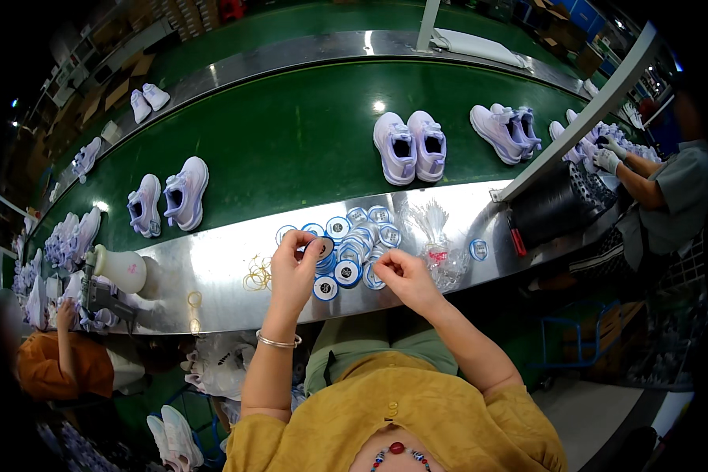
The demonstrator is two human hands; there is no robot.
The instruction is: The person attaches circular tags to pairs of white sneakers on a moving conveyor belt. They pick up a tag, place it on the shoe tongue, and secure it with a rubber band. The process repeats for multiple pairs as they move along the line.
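Note:
My left hand pinches a round tag between thumb and fingers, just above the left side of a pile of tags. The held tag looks darker, in shade. The pile of round blue-rimmed white tags lies loosely overlapped on the metal ledge, some with a black disc in the middle. At the pile's right edge, my right hand is closed with thumb and forefinger together. Whatever lies between those fingertips is too small to make out. A tag sits right beside them.
Yellow rubber bands lie to the left, clear plastic fasteners to the right. Pairs of pale lilac shoes stand on the green conveyor belt. A white roll-shaped object is at left. Co-workers sit on both sides.

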